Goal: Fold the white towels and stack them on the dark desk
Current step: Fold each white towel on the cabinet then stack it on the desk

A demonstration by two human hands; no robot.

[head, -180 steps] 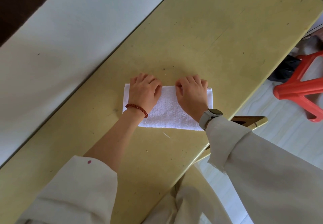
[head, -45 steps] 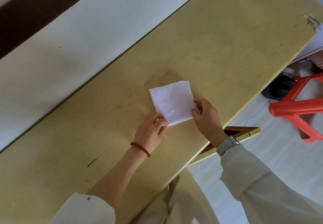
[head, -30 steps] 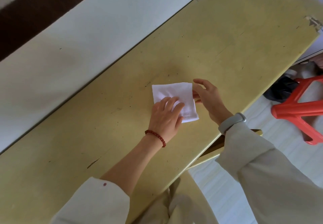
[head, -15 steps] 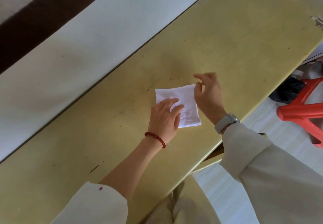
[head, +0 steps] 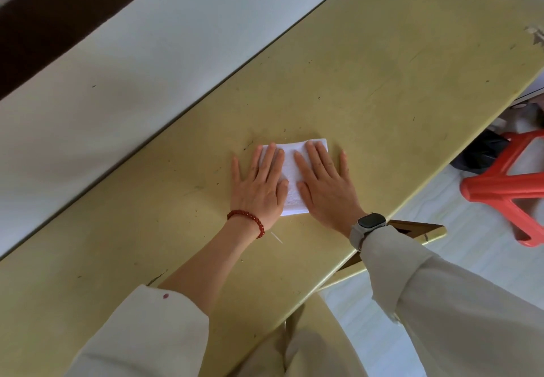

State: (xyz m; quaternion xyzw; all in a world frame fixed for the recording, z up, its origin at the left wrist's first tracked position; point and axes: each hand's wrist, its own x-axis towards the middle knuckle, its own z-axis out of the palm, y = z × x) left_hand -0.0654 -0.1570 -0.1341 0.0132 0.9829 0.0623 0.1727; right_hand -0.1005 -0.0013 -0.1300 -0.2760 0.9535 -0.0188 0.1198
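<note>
A small white towel [head: 291, 176], folded into a square, lies flat on the yellow-green table [head: 368, 88]. My left hand [head: 260, 185], with a red bead bracelet at the wrist, lies flat on the towel's left half, fingers spread. My right hand [head: 323, 185], with a grey watch on the wrist, lies flat on its right half, fingers spread. Both palms press down on the towel and grip nothing. Only a strip of the towel shows between the hands, along with its far edge. No dark desk and no other towels are in view.
A white wall [head: 132, 61] with a dark band [head: 59, 14] runs along the table's far edge. A red plastic stool [head: 506, 182] stands on the pale floor at the right. A wooden piece [head: 418, 229] sticks out under the table's near edge.
Six seconds ago the towel was a long strip; it has since been folded into a square. In the last half second both hands went flat onto it, fingers spread.
</note>
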